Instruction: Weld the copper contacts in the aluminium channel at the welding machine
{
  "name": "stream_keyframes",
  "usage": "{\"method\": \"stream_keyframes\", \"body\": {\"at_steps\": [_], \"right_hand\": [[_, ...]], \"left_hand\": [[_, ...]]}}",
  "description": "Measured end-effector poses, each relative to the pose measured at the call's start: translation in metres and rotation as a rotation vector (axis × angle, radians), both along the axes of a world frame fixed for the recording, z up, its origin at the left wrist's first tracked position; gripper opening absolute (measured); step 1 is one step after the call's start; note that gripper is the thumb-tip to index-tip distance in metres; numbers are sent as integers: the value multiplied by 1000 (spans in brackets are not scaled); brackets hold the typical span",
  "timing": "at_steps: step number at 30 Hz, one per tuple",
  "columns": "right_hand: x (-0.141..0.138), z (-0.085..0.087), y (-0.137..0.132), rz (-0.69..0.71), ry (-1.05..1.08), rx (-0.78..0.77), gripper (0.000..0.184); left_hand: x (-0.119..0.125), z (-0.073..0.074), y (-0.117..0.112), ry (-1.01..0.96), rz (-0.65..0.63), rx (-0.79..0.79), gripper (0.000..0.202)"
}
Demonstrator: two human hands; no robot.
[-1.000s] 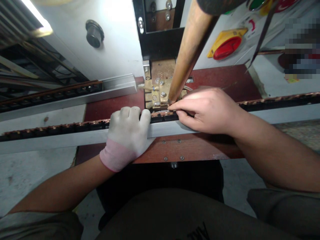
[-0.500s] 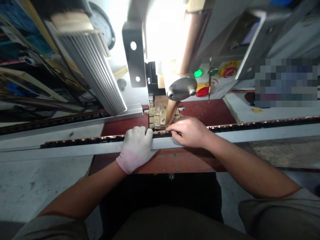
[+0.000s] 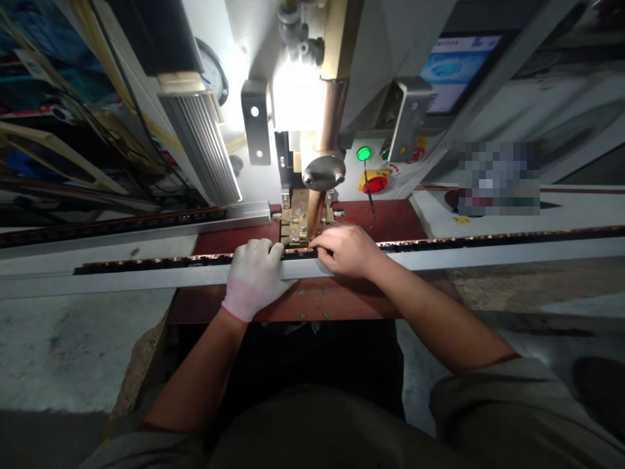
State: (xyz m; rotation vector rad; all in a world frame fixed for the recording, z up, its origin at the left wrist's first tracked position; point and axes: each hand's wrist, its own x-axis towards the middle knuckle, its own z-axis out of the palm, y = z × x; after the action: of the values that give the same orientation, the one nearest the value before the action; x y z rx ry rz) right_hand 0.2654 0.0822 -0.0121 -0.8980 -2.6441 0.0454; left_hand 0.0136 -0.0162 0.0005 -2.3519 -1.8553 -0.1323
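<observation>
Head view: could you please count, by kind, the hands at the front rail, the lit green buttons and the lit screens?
Gloved left hand: 1
Bare right hand: 1
Lit green button: 1
Lit screen: 1
Total: 4

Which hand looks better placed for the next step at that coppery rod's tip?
Probably the right hand: bare, it sits beside the tip of the rod, while the gloved left hand rests farther off on the rail.

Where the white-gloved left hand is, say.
Head view, left of centre: the left hand lies across the silver metal rail, near the bare right hand.
</observation>
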Motion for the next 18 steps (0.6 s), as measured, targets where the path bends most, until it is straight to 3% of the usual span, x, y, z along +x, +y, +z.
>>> {"method": "stream_keyframes", "body": {"at_steps": [18], "right_hand": [[0, 2, -5, -54, 39, -17, 21]], "left_hand": [[-3, -10, 1, 1, -14, 69, 48]]}}
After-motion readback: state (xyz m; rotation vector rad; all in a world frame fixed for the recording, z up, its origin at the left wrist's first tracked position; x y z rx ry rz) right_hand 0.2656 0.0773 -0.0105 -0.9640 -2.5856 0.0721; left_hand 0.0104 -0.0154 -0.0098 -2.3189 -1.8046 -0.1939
